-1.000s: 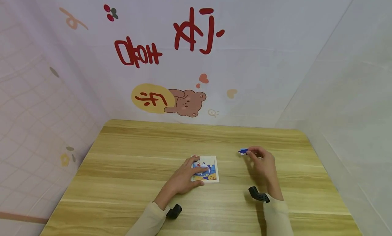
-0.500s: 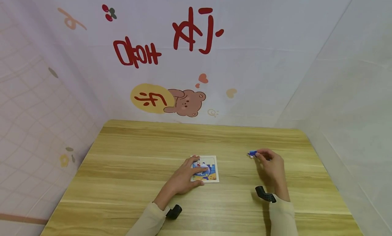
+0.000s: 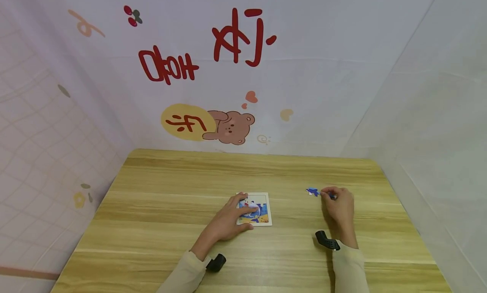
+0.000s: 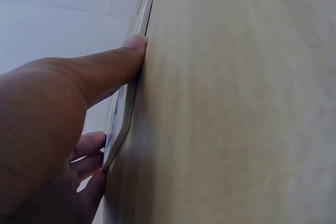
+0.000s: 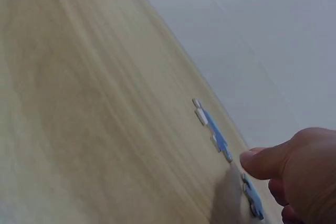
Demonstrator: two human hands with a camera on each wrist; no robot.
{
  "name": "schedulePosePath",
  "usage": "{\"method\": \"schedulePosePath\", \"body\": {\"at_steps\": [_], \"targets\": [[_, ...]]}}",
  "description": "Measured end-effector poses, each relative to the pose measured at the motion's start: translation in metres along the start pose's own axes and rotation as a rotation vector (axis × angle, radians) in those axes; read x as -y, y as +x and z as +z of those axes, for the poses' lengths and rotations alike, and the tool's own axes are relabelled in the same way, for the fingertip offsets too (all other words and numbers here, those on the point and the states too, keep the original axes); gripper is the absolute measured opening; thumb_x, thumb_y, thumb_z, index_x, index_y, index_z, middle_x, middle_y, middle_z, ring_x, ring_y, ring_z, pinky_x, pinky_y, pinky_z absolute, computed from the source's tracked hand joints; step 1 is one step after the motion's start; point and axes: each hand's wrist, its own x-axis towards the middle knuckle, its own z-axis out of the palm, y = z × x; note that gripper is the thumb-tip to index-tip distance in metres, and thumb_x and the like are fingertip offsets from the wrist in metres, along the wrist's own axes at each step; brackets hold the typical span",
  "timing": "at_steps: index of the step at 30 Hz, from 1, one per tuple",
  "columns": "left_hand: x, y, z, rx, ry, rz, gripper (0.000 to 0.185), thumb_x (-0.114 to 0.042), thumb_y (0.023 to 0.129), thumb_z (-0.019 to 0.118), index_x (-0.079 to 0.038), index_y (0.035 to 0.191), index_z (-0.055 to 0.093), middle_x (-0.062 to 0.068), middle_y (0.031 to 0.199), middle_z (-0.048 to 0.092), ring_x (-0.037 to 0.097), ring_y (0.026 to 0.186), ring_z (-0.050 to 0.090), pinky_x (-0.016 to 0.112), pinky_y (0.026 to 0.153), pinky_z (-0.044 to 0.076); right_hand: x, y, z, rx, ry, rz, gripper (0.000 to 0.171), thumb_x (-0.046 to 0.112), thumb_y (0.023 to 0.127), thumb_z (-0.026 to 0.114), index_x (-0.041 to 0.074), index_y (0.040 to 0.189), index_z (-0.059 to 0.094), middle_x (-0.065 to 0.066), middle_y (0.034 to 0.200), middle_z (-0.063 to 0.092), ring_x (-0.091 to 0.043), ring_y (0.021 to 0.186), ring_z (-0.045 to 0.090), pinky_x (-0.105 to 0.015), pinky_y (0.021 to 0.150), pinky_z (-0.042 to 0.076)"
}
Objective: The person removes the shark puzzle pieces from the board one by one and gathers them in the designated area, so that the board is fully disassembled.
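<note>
My left hand (image 3: 227,219) holds a square jigsaw puzzle (image 3: 264,212) with a white border and a cartoon picture. Its thumb lies along the near edge and its other fingers lie across the picture and at the left edge. The left wrist view shows the thumb on the puzzle's rim (image 4: 125,114). To the right, a blue and white puzzle piece (image 3: 312,192) lies on the table, just left of the fingertips of my right hand (image 3: 340,204). A second puzzle piece (image 5: 253,198) lies under the right hand, partly hidden in the head view. The thumb looks apart from both.
The wood-grain table (image 3: 182,174) meets a printed cloth wall (image 3: 304,73) at its far edge. More cloth hangs at both sides. A black wrist camera (image 3: 217,263) sits at the left sleeve, another camera (image 3: 326,241) at the right.
My right hand carried the blue piece rightward, then set it down on the table and let it go. My left hand has stayed on the puzzle.
</note>
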Motion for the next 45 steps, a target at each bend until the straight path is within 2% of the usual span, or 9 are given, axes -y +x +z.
{"method": "schedulePosePath", "body": {"at_steps": [4,9,15,19,25,31,39,45], "targets": [[0.001,0.000,0.001,0.000,-0.003,-0.003,0.053,-0.043,0.095,0.072,-0.034,0.146,0.059,0.007,0.168,0.028,0.030,0.160,0.019,0.059,0.119,0.038,0.006,-0.001,-0.001,0.035,0.006,0.019,0.024,0.024,0.094,0.074,0.005,0.108,0.077,-0.028,0.113,0.062,-0.044,0.108,0.046,-0.049,0.081,0.037],[0.002,0.000,0.002,-0.006,-0.001,-0.006,0.053,-0.043,0.095,0.072,-0.035,0.146,0.059,0.005,0.168,0.029,0.030,0.159,0.020,0.059,0.119,0.038,0.009,-0.001,0.001,0.104,-0.028,-0.016,0.034,0.033,0.092,0.077,0.008,0.116,0.076,-0.033,0.134,0.050,-0.051,0.124,0.033,-0.057,0.086,0.037],[0.003,0.001,0.002,-0.004,-0.004,-0.008,0.053,-0.044,0.095,0.072,-0.037,0.146,0.058,0.005,0.168,0.028,0.029,0.160,0.020,0.059,0.119,0.038,0.006,-0.001,0.002,0.101,-0.077,-0.072,0.033,0.031,0.088,0.082,0.008,0.111,0.077,-0.035,0.146,0.042,-0.058,0.135,0.023,-0.071,0.101,0.022],[0.004,0.001,0.003,-0.005,-0.007,-0.008,0.053,-0.044,0.095,0.072,-0.036,0.146,0.058,0.005,0.169,0.028,0.029,0.160,0.019,0.060,0.118,0.038,0.006,-0.001,-0.003,0.142,-0.087,-0.047,0.034,0.034,0.091,0.079,0.011,0.116,0.076,-0.033,0.154,0.034,-0.061,0.138,0.016,-0.079,0.100,0.018],[0.005,0.001,0.004,-0.007,-0.018,-0.006,0.053,-0.043,0.095,0.073,-0.036,0.145,0.059,0.004,0.169,0.028,0.028,0.160,0.017,0.059,0.118,0.039,0.009,-0.003,-0.013,0.217,-0.074,-0.018,0.036,0.034,0.094,0.075,0.012,0.123,0.074,-0.034,0.159,0.026,-0.064,0.142,0.008,-0.080,0.097,0.015],[0.004,0.001,0.004,-0.005,-0.020,-0.009,0.053,-0.043,0.095,0.072,-0.037,0.146,0.058,0.004,0.169,0.028,0.027,0.160,0.018,0.059,0.117,0.040,0.005,-0.003,-0.017,0.239,-0.070,-0.008,0.037,0.035,0.096,0.073,0.013,0.125,0.073,-0.034,0.161,0.022,-0.063,0.145,0.005,-0.080,0.098,0.014],[0.003,0.001,0.003,-0.002,-0.025,-0.007,0.054,-0.043,0.095,0.072,-0.036,0.146,0.058,0.005,0.169,0.027,0.028,0.160,0.019,0.059,0.118,0.039,0.001,0.000,-0.015,0.230,-0.043,-0.035,0.038,0.035,0.096,0.073,0.013,0.127,0.072,-0.034,0.161,0.026,-0.064,0.144,0.008,-0.082,0.095,0.014],[0.003,0.002,0.001,0.011,-0.004,-0.015,0.054,-0.042,0.094,0.074,-0.036,0.146,0.058,0.005,0.169,0.025,0.029,0.158,0.022,0.055,0.117,0.042,0.019,0.003,-0.014,0.207,0.037,-0.070,0.039,0.027,0.096,0.074,0.006,0.128,0.070,-0.034,0.158,0.031,-0.063,0.144,0.010,-0.085,0.099,0.012]]}}
